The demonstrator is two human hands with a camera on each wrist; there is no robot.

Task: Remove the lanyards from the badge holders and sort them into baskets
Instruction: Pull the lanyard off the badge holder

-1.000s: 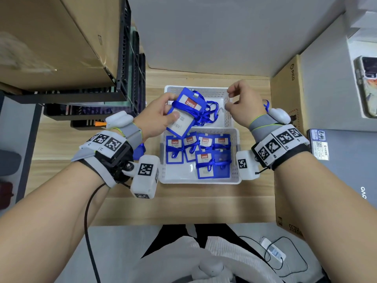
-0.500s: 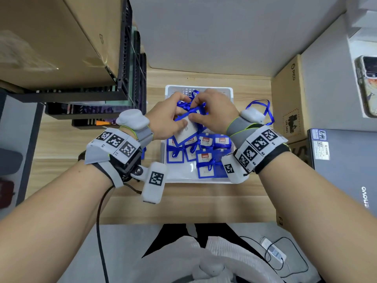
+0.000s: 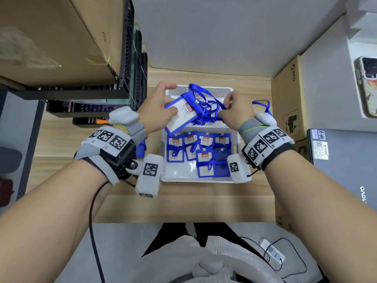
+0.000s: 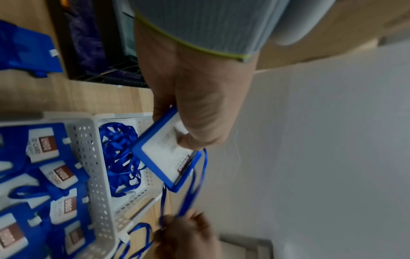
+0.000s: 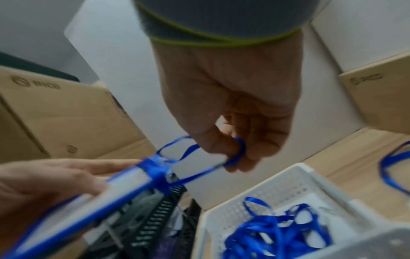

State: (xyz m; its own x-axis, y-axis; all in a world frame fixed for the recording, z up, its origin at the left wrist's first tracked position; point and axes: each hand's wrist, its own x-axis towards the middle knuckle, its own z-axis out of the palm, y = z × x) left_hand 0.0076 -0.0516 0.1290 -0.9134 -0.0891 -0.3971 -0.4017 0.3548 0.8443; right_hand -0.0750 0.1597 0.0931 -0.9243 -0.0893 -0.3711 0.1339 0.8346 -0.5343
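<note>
Clip end of the lanyard motion-blurred in the right wrist view, its join to the badge holder unclear, right hand dark and cut off in the left wrist view, small print on the held badge holder unreadable, near basket partly hidden by both wrist cameras.

"UHOO ID CARD" on the badge holders, "pico" on the cardboard box, part of "Lenovo" on the grey box.
</note>
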